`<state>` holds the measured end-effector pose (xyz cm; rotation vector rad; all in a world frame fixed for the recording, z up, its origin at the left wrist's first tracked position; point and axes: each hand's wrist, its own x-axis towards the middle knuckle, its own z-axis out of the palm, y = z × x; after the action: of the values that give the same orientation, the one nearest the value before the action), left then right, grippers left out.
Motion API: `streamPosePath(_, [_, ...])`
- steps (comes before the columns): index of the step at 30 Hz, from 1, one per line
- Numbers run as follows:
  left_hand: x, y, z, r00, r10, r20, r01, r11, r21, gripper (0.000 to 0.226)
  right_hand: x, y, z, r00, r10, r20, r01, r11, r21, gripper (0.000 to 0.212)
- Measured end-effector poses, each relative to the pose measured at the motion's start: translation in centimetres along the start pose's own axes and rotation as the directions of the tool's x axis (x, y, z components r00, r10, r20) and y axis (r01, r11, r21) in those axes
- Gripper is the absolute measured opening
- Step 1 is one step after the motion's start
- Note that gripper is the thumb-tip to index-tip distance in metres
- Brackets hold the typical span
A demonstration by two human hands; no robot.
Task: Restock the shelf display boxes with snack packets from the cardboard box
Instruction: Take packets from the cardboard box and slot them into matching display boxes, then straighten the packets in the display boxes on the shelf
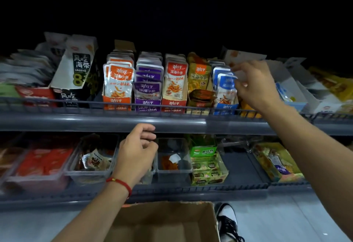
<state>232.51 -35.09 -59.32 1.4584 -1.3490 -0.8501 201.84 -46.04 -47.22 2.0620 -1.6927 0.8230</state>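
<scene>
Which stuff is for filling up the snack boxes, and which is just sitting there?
For the job: cardboard box; blue packets by the right hand; orange, purple and red display boxes.

Just there: left hand, holding nothing; clear tubs; green box; shoe.

Right hand (256, 83) reaches up at the right of the frame, fingertips at the blue-and-white snack packets (225, 87) in the blue display box (225, 107) on the grey upper shelf (114, 122). Left hand (136, 152), loosely curled, hangs centre frame. Brown cardboard box (166, 222) sits open at the bottom.
</scene>
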Motion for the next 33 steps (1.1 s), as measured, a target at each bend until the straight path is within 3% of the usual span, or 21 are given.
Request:
streamPosePath(2, [-0.1,0.0,-0.2,1.000,0.006,-0.010,-0.006,1.000,0.009,0.032,-0.6,-1.7,-0.3,0.997,-0.075,-0.014,0.075,0.997,0.031,0.033])
streamPosePath(7, [-0.5,0.2,-0.3,1.000,0.008,-0.025,-0.007,0.999,0.037,0.032,-1.9,-5.6,-0.8,0.942,-0.305,0.141,0.313,0.949,-0.044,0.039])
streamPosePath(14, [-0.3,0.9,-1.4,0.971,0.155,-0.184,-0.146,0.987,0.061,0.033,-2.6,-12.4,-0.7,0.904,-0.411,0.114,0.408,0.911,0.051,0.039])
streamPosePath(20, [1.1,0.8,-3.2,0.893,0.365,-0.264,-0.296,0.917,0.267,0.045,-1.5,-17.8,0.5,0.892,-0.452,0.023,0.449,0.890,0.081,0.038])
streamPosePath(24, [2.6,1.0,-5.3,0.862,0.387,-0.326,-0.265,0.894,0.362,0.048,2.0,-20.4,0.8,0.929,-0.367,-0.038,0.364,0.894,0.262,0.026])
streamPosePath(28, [4.8,1.2,-6.8,0.860,0.375,-0.345,-0.229,0.890,0.395,0.046,7.4,-22.5,2.6,0.925,-0.361,0.120,0.308,0.896,0.319,0.028])
streamPosePath(33, [8.9,2.3,-7.3,0.880,0.361,-0.308,-0.214,0.881,0.422,0.053,11.4,-25.0,5.0,0.833,-0.406,0.376,0.303,0.903,0.306,0.026])
